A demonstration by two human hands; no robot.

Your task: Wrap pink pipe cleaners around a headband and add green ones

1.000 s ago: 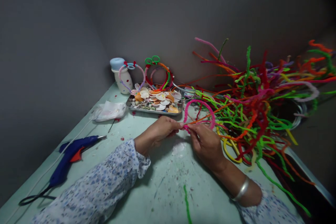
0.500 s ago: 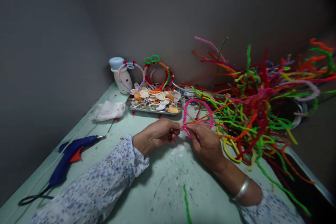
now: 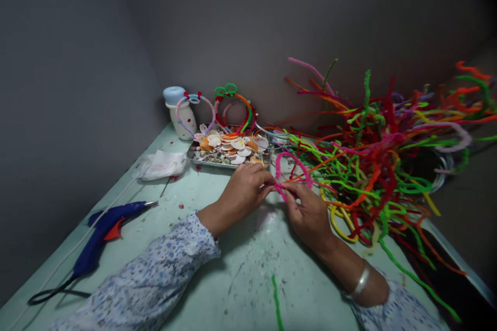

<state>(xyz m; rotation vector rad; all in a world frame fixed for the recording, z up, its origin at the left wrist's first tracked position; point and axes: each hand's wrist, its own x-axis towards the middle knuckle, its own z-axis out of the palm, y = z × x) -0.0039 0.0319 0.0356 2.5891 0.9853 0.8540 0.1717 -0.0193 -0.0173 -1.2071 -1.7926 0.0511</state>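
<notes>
Between my two hands is a fuzzy pink pipe cleaner [image 3: 278, 166] bent into an arch that stands up over my fingertips. My left hand [image 3: 245, 191] pinches its lower left end, palm down, thumb and fingertips pressed together. Close beside it, my right hand [image 3: 309, 214] grips the same pink strand between thumb and forefinger. The fingertips nearly meet, and they hide the exact spot where the strand is held. On the table below lies a short green pipe cleaner [image 3: 276, 302], apart from both hands.
Tangled coloured pipe cleaners [image 3: 382, 165] fill the right side. A metal tray [image 3: 217, 166] of shells stands at the back, with decorated hoops [image 3: 250, 114] behind it. A blue-lidded jar [image 3: 183, 120], a white packet [image 3: 163, 164] and a blue glue gun [image 3: 93, 245] with its cord are on the left.
My left hand has turned over to palm down and shifted slightly up and right, nearer my right fingertips. The pink arch has dipped and tilted a little.
</notes>
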